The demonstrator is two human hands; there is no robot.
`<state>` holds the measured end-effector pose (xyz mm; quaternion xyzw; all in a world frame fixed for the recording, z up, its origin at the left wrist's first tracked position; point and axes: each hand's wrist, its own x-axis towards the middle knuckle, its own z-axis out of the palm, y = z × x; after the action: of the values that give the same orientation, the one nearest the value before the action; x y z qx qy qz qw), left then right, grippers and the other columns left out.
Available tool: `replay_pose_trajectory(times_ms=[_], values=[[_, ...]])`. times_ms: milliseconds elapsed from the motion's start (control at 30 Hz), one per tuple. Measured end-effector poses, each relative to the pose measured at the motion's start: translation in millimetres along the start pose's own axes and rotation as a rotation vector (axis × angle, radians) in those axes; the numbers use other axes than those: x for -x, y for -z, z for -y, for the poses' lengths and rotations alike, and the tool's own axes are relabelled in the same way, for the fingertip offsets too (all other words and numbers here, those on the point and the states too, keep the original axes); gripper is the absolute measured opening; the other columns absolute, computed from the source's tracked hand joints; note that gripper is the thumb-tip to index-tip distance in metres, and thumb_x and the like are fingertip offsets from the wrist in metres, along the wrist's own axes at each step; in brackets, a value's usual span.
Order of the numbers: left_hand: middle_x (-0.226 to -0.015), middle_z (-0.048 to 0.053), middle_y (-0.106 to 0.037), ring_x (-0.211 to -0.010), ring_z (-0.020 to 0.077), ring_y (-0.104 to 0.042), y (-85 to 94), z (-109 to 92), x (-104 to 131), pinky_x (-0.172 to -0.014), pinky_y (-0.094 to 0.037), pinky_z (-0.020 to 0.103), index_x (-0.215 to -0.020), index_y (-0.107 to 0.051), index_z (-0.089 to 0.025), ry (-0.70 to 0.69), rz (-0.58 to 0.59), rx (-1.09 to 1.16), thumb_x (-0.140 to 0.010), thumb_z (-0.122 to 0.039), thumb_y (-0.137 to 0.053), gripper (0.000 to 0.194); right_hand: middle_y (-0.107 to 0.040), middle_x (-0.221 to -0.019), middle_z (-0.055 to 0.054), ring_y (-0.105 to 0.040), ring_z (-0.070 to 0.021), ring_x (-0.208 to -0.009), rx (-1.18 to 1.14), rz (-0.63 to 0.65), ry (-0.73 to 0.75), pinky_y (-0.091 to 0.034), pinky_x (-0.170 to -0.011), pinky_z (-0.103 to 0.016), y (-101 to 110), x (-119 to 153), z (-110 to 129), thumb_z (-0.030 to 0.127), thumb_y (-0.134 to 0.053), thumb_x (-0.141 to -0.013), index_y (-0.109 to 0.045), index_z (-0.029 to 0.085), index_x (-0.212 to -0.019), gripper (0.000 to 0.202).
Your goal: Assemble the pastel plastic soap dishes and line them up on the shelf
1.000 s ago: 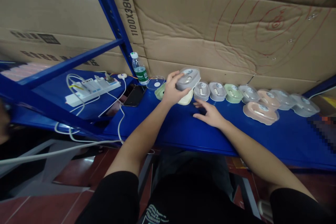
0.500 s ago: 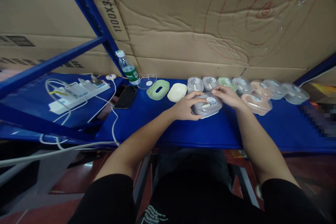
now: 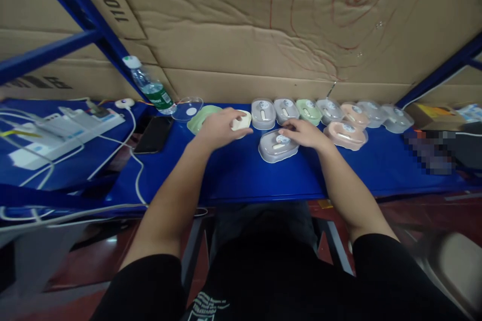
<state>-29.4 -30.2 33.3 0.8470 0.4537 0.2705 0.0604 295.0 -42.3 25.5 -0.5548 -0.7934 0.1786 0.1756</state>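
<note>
My left hand [image 3: 222, 129] is over the cream dish [image 3: 241, 121], its thumb and fingers curved around the dish's near and far edges. Partly behind that hand lies a green dish [image 3: 199, 118]. My right hand [image 3: 303, 133] rests at the right edge of a grey lidded box [image 3: 276, 149], fingers on its clear cover beside a round sticker. A grey box [image 3: 263, 115] and another grey box [image 3: 286, 109] stand behind, with a green box [image 3: 309, 111] to their right.
A clear lid [image 3: 188, 109], a water bottle [image 3: 153, 91] and a black phone [image 3: 153, 134] are at the left, near a white power strip [image 3: 68, 138] with cables. A pink box [image 3: 346, 134] and several others stand right. Cardboard [image 3: 226, 25] rises behind.
My left hand has let go of the grey lidded box and moved left to the cream dish. My right hand stays at the box's right side. The view has shifted.
</note>
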Motion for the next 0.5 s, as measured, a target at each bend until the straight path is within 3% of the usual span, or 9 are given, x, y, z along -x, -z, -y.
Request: replay_pose_trajectory(times_ms=[100, 167, 267, 367, 500], values=[[-0.128, 0.011, -0.074, -0.12, 0.0306, -0.068, 31.9, 33.8, 4.8, -0.108, -0.051, 0.042, -0.128, -0.072, -0.02, 0.263, -0.062, -0.205, -0.091, -0.06, -0.068, 0.054, -0.079, -0.119, -0.011, -0.072, -0.0327, -0.109, 0.04, 0.017, -0.003, -0.053, -0.091, -0.043, 0.0, 0.3, 1.8, 0.058, -0.059, -0.1, -0.073, 0.021, -0.118, 0.043], [-0.132, 0.014, -0.073, -0.124, 0.034, -0.067, 45.7, 54.2, 10.1, -0.107, -0.051, 0.042, -0.128, -0.072, -0.018, 0.44, 0.045, -0.316, -0.086, -0.065, -0.07, 0.063, -0.079, -0.12, -0.012, -0.072, -0.033, -0.11, 0.049, 0.031, -0.006, -0.054, -0.091, -0.043, -0.5, 0.0, 2.2, 0.056, -0.057, -0.101, -0.073, 0.02, -0.119, 0.043], [-0.138, 0.016, -0.071, -0.124, 0.036, -0.067, 52.1, 71.2, 15.2, -0.102, -0.052, 0.041, -0.137, -0.065, -0.016, 0.646, 0.287, -0.345, -0.074, -0.078, -0.074, 0.088, -0.079, -0.122, -0.012, -0.072, -0.0328, -0.111, 0.062, 0.037, -0.007, -0.054, -0.092, -0.043, -1.6, -0.2, 2.2, 0.055, -0.056, -0.102, -0.073, 0.02, -0.121, 0.043], [-0.146, 0.016, -0.067, -0.128, 0.0355, -0.066, 45.6, 69.4, 14.1, -0.102, -0.052, 0.038, -0.146, -0.058, -0.018, 0.651, 0.385, -0.301, -0.071, -0.087, -0.068, 0.103, -0.079, -0.122, -0.011, -0.072, -0.0328, -0.111, 0.075, 0.03, -0.019, -0.054, -0.092, -0.042, -2.6, 0.4, 2.3, 0.056, -0.054, -0.102, -0.073, 0.022, -0.122, 0.044], [-0.143, 0.018, -0.068, -0.13, 0.039, -0.065, 30.5, 55.3, 8.6, -0.102, -0.052, 0.041, -0.145, -0.059, -0.019, 0.575, 0.386, -0.314, -0.069, -0.089, -0.067, 0.103, -0.08, -0.12, -0.01, -0.073, -0.0328, -0.11, 0.085, 0.029, -0.024, -0.054, -0.092, -0.042, -3.1, 1.1, 3.2, 0.057, -0.053, -0.102, -0.074, 0.023, -0.121, 0.044]])
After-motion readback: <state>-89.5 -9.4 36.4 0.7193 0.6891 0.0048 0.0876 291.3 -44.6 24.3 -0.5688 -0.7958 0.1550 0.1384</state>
